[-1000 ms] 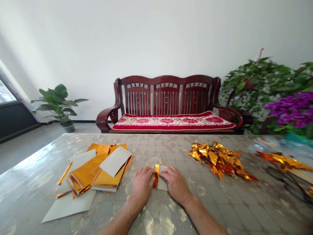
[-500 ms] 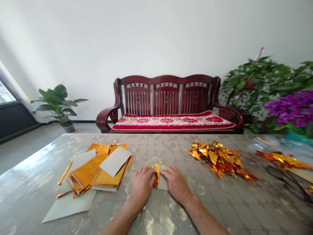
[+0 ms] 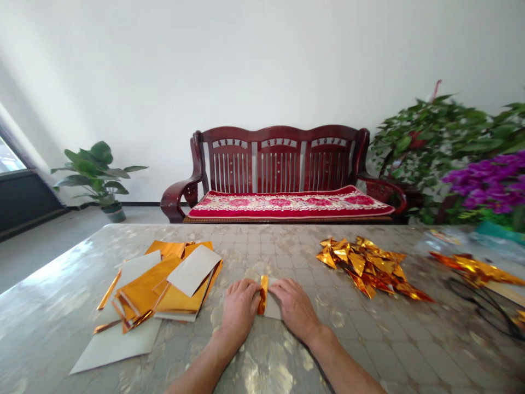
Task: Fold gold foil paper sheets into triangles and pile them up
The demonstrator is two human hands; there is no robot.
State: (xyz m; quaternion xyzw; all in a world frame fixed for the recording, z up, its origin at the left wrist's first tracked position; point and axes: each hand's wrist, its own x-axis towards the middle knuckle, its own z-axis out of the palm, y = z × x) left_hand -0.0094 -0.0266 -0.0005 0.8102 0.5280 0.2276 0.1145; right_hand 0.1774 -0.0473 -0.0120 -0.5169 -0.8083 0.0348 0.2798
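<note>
A small sheet of gold foil paper (image 3: 273,311) lies pale side up on the table at the middle front, a gold strip folded over along its left side. My left hand (image 3: 240,305) is closed at that folded strip, thumb and fingers pressed at its edge. Over the pale part, my right hand (image 3: 296,306) presses down with its fingers curled together, hiding the sheet's right end. To the left is a loose pile of gold foil papers (image 3: 151,284), some with the pale back up. A heap of folded gold foil pieces (image 3: 365,262) sits to the right.
The table (image 3: 262,358) has a patterned cover. At its right are black-framed glasses (image 3: 484,309), more gold foil (image 3: 471,267) and clear plastic wrapping (image 3: 445,239). Beyond stand a dark red wooden bench (image 3: 279,161), a potted plant (image 3: 96,172) and purple flowers (image 3: 488,183).
</note>
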